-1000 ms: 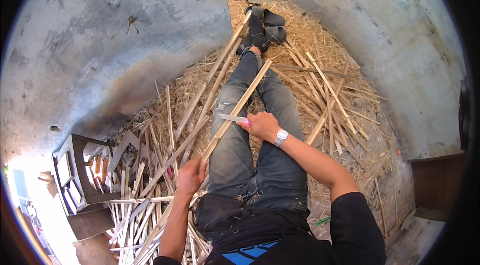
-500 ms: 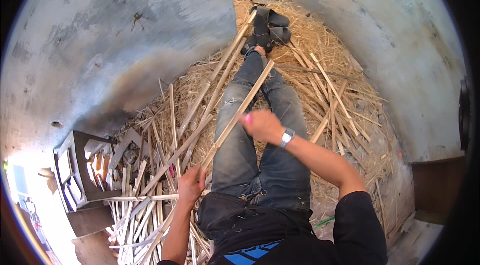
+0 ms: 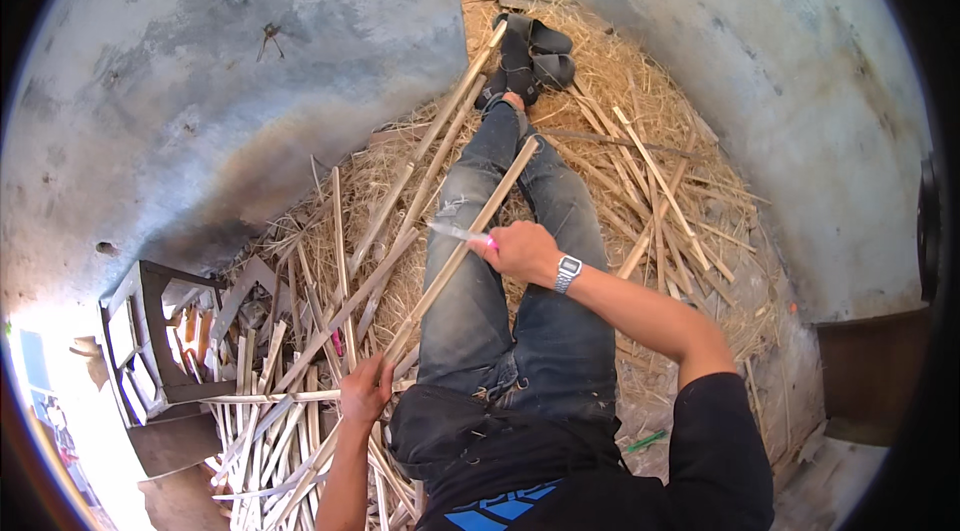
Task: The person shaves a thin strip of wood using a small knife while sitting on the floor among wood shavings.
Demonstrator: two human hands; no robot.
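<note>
A long, pale split-wood strip (image 3: 502, 189) lies slantwise over my jeans-clad legs. Its lower end is in my left hand (image 3: 366, 391), whose fingers are closed round it beside my left hip. My right hand (image 3: 527, 253), with a metal watch on its wrist, grips the pink handle of a knife (image 3: 456, 231). The blade points left and crosses the strip around its middle, over my thigh. Whether the edge touches the wood cannot be made out.
Many cut strips (image 3: 265, 451) are heaped at my left, beside a dark open metal frame (image 3: 150, 341). More strips (image 3: 660, 201) lie on straw at my right. Worn grey panels (image 3: 240, 81) rise on both sides. Dark sandals (image 3: 553, 53) lie by my feet; a green object (image 3: 646, 441) sits near my right elbow.
My left hand has drawn back down and left, and the strip has shifted the same way. The knife blade, barely visible before, now shows clearly across the strip.
</note>
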